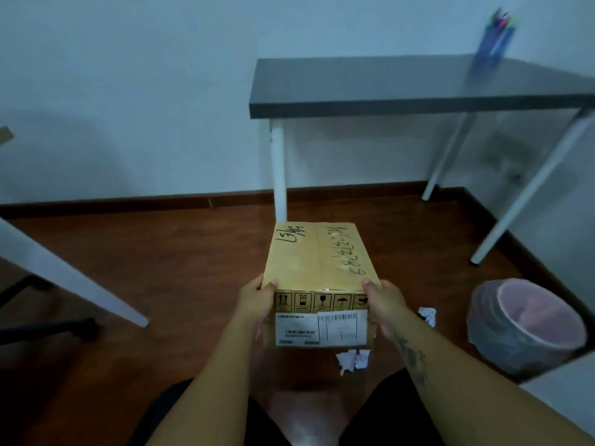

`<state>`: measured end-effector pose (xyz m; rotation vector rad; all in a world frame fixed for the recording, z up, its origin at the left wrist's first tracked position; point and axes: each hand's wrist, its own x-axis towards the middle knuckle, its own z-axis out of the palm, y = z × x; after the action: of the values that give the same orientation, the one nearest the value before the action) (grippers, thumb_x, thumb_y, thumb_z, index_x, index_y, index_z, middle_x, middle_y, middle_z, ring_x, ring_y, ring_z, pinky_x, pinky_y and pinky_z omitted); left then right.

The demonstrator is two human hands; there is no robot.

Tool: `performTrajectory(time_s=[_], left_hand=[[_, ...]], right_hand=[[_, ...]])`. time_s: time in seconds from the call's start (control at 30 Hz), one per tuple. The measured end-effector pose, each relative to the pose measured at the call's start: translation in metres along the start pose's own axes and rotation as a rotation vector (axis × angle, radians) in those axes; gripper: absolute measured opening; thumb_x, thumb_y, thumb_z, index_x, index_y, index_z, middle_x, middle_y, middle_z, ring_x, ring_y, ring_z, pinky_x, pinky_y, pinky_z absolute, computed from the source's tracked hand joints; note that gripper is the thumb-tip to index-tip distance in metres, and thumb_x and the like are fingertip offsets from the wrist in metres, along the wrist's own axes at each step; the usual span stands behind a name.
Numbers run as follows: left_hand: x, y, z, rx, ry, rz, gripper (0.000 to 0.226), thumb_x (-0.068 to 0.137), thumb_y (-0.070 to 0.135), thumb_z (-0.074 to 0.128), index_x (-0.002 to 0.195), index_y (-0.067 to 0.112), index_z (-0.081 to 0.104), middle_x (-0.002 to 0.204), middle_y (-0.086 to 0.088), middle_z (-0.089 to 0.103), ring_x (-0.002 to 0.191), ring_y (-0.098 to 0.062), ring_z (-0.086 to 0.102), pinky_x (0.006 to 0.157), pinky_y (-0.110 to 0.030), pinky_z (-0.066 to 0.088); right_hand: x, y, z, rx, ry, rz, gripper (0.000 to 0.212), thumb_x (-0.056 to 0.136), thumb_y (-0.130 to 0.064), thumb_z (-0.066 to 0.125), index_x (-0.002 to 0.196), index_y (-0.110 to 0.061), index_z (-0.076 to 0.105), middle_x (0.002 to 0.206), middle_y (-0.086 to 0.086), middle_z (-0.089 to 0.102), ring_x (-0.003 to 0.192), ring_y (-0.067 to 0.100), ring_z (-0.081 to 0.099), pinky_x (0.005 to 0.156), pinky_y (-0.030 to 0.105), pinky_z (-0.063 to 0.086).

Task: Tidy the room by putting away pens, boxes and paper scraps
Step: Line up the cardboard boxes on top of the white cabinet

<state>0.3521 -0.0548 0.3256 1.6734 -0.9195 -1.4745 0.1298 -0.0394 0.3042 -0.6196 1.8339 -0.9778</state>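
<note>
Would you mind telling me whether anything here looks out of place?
Yes: two crumpled paper scraps lie on the wooden floor. One scrap shows just below the held cardboard box, and the other scrap lies beside the bin rather than in it. Nothing looks spilled or damaged.

Small home study or office room, plain white walls (pixel 128 75), wood-pattern floor (pixel 167 252) with dark skirting board (pixel 128 204), dark-topped table (pixel 370 88) on white legs, cup (pixel 492 46) of coloured pens (pixel 503 22) on the table, lined waste bin (pixel 483 320), castor chair base (pixel 48 326) at left
</note>
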Motion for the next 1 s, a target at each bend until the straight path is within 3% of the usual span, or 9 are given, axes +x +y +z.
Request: performTrajectory(time_s=[0.1,0.23,0.33,0.43,0.6,0.77,0.9,1.0], left_hand=[[-0.033,0.031,0.030,-0.009,-0.096,0.063,0.030,0.100,0.016,0.050,0.129,0.017,0.060,0.105,-0.005,0.070,0.098,-0.028,0.065,0.083,-0.040,0.051],[-0.075,0.070,0.076,0.005,-0.241,0.181,0.022,0.101,0.017,0.049,0.116,0.022,0.064,0.105,-0.003,0.071,0.099,-0.025,0.066,0.083,-0.041,0.054],[-0.113,0.104,0.117,0.029,-0.365,0.281,0.025,0.101,0.018,0.047,0.119,0.025,0.063,0.106,-0.004,0.072,0.096,-0.024,0.068,0.079,-0.041,0.057],[-0.153,0.134,0.154,0.036,-0.458,0.335,0.023,0.102,0.019,0.047,0.113,0.031,0.062,0.104,-0.005,0.072,0.095,-0.025,0.068,0.085,-0.046,0.057],[-0.204,0.183,0.197,0.020,-0.604,0.444,0.022,0.102,0.022,0.046,0.118,0.030,0.059,0.104,-0.006,0.072,0.098,-0.025,0.066,0.091,-0.051,0.053],[-0.235,0.247,0.225,-0.009,-0.707,0.551,0.022,0.102,0.021,0.046,0.115,0.027,0.063,0.100,-0.007,0.075,0.097,-0.026,0.069,0.092,-0.055,0.053],[-0.261,0.303,0.241,-0.050,-0.767,0.687,0.025,0.102,0.020,0.046,0.123,0.022,0.060,0.106,-0.007,0.072,0.097,-0.024,0.068,0.090,-0.050,0.053],[-0.292,0.332,0.251,-0.068,-0.823,0.743,0.026,0.103,0.020,0.046,0.126,0.020,0.058,0.107,-0.008,0.071,0.099,-0.023,0.066,0.085,-0.050,0.055]], right_hand=[[-0.027,-0.018,-0.055,0.041,0.114,-0.061,0.022,0.096,-0.032,0.051,0.110,-0.016,0.058,0.105,0.008,0.066,0.096,0.030,0.065,0.087,0.051,0.055],[-0.056,-0.033,-0.130,0.104,0.234,-0.147,0.028,0.090,-0.037,0.053,0.106,-0.016,0.061,0.102,0.006,0.069,0.096,0.031,0.066,0.087,0.054,0.055],[-0.088,-0.049,-0.187,0.186,0.319,-0.198,0.026,0.094,-0.034,0.051,0.113,-0.018,0.059,0.106,0.007,0.068,0.097,0.030,0.066,0.085,0.053,0.056],[-0.126,-0.064,-0.241,0.253,0.434,-0.252,0.032,0.093,-0.035,0.050,0.116,-0.014,0.060,0.104,0.008,0.070,0.094,0.031,0.068,0.081,0.053,0.058],[-0.192,-0.111,-0.300,0.328,0.584,-0.433,0.016,0.100,-0.023,0.048,0.110,-0.018,0.059,0.103,0.009,0.068,0.089,0.026,0.066,0.074,0.038,0.057],[-0.228,-0.158,-0.346,0.314,0.726,-0.532,0.023,0.096,-0.030,0.050,0.109,-0.015,0.062,0.106,0.006,0.068,0.097,0.028,0.064,0.089,0.048,0.055],[-0.259,-0.206,-0.375,0.327,0.765,-0.645,0.020,0.098,-0.028,0.050,0.106,-0.015,0.061,0.107,0.007,0.067,0.095,0.027,0.065,0.073,0.039,0.057],[-0.286,-0.230,-0.398,0.320,0.830,-0.684,0.022,0.097,-0.031,0.051,0.108,-0.015,0.061,0.107,0.007,0.068,0.093,0.028,0.067,0.079,0.045,0.060]])
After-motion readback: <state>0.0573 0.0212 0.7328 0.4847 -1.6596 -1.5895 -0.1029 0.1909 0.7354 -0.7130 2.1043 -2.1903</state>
